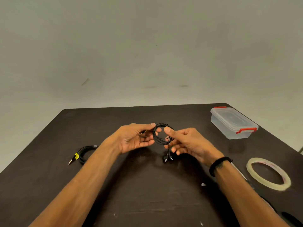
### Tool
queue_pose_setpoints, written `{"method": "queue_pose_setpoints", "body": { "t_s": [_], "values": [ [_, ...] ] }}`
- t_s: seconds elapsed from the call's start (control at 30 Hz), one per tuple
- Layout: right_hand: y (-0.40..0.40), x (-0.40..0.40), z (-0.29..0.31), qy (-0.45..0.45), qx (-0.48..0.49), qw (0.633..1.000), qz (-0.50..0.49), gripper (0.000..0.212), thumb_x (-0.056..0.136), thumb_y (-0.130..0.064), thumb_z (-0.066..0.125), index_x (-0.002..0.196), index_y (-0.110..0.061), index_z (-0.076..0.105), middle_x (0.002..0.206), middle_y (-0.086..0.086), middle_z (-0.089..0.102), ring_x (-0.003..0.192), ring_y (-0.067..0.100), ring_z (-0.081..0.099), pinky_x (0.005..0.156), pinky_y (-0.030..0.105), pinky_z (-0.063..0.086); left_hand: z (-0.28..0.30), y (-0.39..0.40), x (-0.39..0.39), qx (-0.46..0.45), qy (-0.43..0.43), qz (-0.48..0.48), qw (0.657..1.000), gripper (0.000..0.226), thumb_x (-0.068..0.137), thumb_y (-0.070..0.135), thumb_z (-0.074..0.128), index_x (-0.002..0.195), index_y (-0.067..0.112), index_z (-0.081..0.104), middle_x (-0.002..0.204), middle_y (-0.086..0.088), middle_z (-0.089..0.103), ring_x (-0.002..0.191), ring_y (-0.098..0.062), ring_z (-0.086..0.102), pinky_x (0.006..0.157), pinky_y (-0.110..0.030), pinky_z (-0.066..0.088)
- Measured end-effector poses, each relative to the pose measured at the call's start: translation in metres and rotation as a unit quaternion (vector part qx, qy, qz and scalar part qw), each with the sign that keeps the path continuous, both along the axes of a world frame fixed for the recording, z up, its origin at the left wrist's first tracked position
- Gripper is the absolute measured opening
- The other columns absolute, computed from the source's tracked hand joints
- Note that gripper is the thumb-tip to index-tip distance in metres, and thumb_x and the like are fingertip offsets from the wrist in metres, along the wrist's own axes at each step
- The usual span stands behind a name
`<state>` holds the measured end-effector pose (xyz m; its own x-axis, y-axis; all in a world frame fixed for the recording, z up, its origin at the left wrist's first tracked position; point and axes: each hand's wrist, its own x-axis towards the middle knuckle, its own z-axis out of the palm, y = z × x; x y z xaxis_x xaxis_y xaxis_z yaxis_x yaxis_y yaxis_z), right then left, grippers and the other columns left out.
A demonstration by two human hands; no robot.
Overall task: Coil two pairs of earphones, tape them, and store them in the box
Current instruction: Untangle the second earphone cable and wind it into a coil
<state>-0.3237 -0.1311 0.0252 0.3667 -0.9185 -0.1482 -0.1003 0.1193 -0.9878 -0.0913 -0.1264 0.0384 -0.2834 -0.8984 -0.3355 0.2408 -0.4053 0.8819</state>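
- Head view shows our left hand [137, 138] and right hand [185, 143] raised over the middle of the dark table [147, 194], both holding one coil of black earphones [161, 135] between them.
- Our left thumb and forefinger pinch the coil's left edge, with the plug end poking out by the palm; our right thumb and fingers curl round its right side, so both hands are clamped on the cable.
- Two earbuds [167, 158] dangle from the coil, just above the table.
- A second pair of earphones [85, 154], already looped and wearing a yellow tag near its plug, lies at the left, well apart from our hands.
- Our roll of clear tape [268, 174] lies at the near right; the clear box [234, 122] with red clips sits far right, lid on.
- We judge the coiling of this pair nearly done; to finish well, we should keep the loops flat and even, tuck the earbuds and plug in, and hold the bundle firmly with one hand while the other fetches tape.
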Motion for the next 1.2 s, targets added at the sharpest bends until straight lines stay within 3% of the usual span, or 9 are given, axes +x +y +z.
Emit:
{"method": "queue_pose_setpoints", "body": {
  "t_s": [0.1,0.23,0.47,0.57,0.67,0.83,0.93,1.07,1.2],
  "values": [
    [0.0,-0.003,-0.002,-0.032,-0.007,0.999,-0.018,0.053,0.078,-0.04,0.086,0.102,0.007,0.075,0.079,0.014,0.074,0.057,0.013,0.068,0.053,0.019,0.057,0.0,0.0,-0.001,0.018,0.012,-0.013,1.0,0.015,0.095,0.011,0.07,0.098,0.003,0.082,0.1,-0.011,0.076,0.069,-0.012,0.068,0.073,-0.032,0.065],
    [0.0,0.001,-0.002,-0.147,0.053,0.988,-0.023,0.042,0.08,-0.022,0.081,0.104,0.011,0.074,0.074,0.015,0.072,0.055,0.011,0.07,0.054,0.018,0.059,0.004,0.001,0.003,0.028,0.09,-0.013,0.995,0.038,0.089,0.004,0.069,0.125,-0.008,0.068,0.107,-0.015,0.076,0.076,-0.016,0.068,0.075,-0.033,0.066],
    [0.0,0.002,0.002,-0.195,0.119,0.973,-0.028,0.032,0.079,-0.011,0.078,0.105,0.007,0.073,0.078,0.013,0.074,0.061,0.014,0.075,0.055,0.02,0.061,-0.004,0.0,-0.001,0.002,0.016,0.018,1.0,0.012,0.088,0.01,0.073,0.096,0.008,0.082,0.088,-0.007,0.077,0.068,-0.012,0.071,0.067,-0.029,0.065],
    [-0.001,0.001,-0.003,-0.09,0.094,0.99,-0.05,0.025,0.091,-0.006,0.076,0.109,0.008,0.067,0.08,0.02,0.075,0.06,0.019,0.075,0.055,0.023,0.062,-0.013,-0.003,-0.002,-0.132,-0.248,0.036,0.959,0.012,0.097,0.017,0.071,0.102,0.017,0.082,0.091,-0.001,0.077,0.079,-0.008,0.071,0.068,-0.016,0.06],
    [-0.001,-0.004,-0.005,0.069,0.021,0.996,-0.058,0.029,0.094,-0.02,0.078,0.107,0.005,0.07,0.075,0.019,0.077,0.055,0.019,0.071,0.054,0.024,0.06,-0.019,-0.006,-0.005,-0.285,-0.499,0.022,0.818,0.014,0.093,0.023,0.075,0.105,0.025,0.083,0.095,0.008,0.08,0.071,0.014,0.065,0.061,0.003,0.043],
    [-0.001,-0.013,-0.002,0.326,-0.167,0.917,-0.16,0.05,0.084,-0.071,0.072,0.079,-0.022,0.079,0.071,-0.007,0.074,0.064,0.009,0.069,0.059,0.026,0.049,-0.021,-0.002,-0.001,-0.342,-0.54,-0.008,0.769,0.021,0.094,0.025,0.075,0.115,0.027,0.08,0.092,0.01,0.075,0.067,0.017,0.058,0.061,0.002,0.038],
    [-0.003,-0.014,-0.003,0.257,-0.193,0.92,-0.225,0.052,0.092,-0.066,0.064,0.078,-0.018,0.078,0.075,-0.005,0.075,0.078,0.014,0.07,0.071,0.032,0.053,-0.012,-0.001,0.005,-0.346,-0.543,-0.03,0.765,0.026,0.099,0.035,0.067,0.124,0.032,0.075,0.093,0.017,0.069,0.08,0.002,0.061,0.068,-0.005,0.04],
    [0.0,-0.009,-0.001,0.207,-0.222,0.92,-0.248,0.044,0.1,-0.054,0.062,0.078,-0.02,0.079,0.078,-0.009,0.077,0.081,0.008,0.073,0.078,0.031,0.055,-0.002,0.001,0.002,-0.373,-0.537,0.002,0.757,0.027,0.103,0.038,0.058,0.119,0.028,0.078,0.089,0.027,0.061,0.078,0.01,0.055,0.065,-0.002,0.036],
    [0.01,-0.002,0.006,0.211,-0.26,0.905,-0.261,0.043,0.102,-0.046,0.063,0.079,-0.012,0.079,0.07,-0.005,0.074,0.069,0.006,0.068,0.068,0.031,0.049,0.003,0.005,-0.011,-0.415,-0.508,0.13,0.744,0.027,0.103,0.041,0.059,0.109,0.025,0.08,0.09,0.006,0.069,0.074,0.0,0.055,0.064,-0.008,0.035]
  ]
}}
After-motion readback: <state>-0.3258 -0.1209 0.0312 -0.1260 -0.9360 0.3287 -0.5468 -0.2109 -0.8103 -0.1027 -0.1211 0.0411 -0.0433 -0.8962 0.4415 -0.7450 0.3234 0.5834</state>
